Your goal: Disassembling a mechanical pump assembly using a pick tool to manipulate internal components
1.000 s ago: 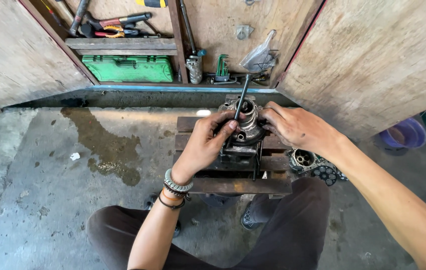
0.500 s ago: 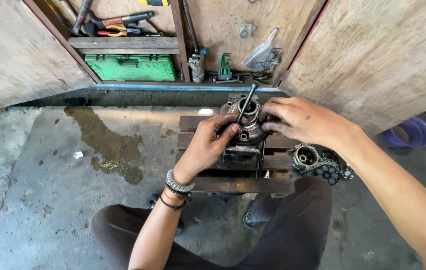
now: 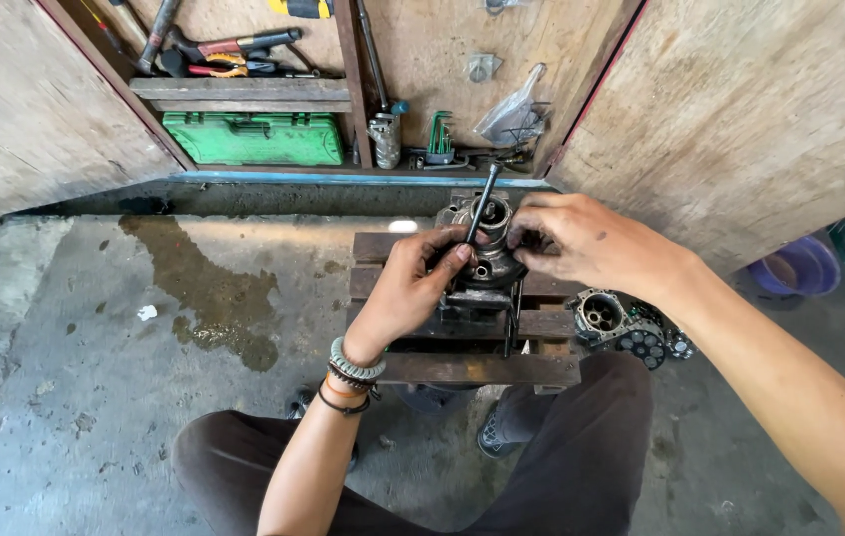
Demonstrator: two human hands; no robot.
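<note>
Two hands worked one engine part (image 3: pixel 487 266) at frame centre: left hand (image 3: pixel 410 281) gripped the part, right hand (image 3: pixel 591 243), now lower, pinched it beside one black rod (image 3: pixel 482 204).

Low wooden pallet (image 3: pixel 462 369) on stained concrete floor (image 3: pixel 95 377) carries metal engine part (image 3: pixel 487 268) (second part (image 3: pixel 606 316) floor-side, right).

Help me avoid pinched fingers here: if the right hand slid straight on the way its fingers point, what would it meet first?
The right hand points leftward across the metal engine part. Its fingers would probably first meet the dark rod standing in that part, with the left hand fingertips right behind it. Depth is hard to judge from above.
</note>
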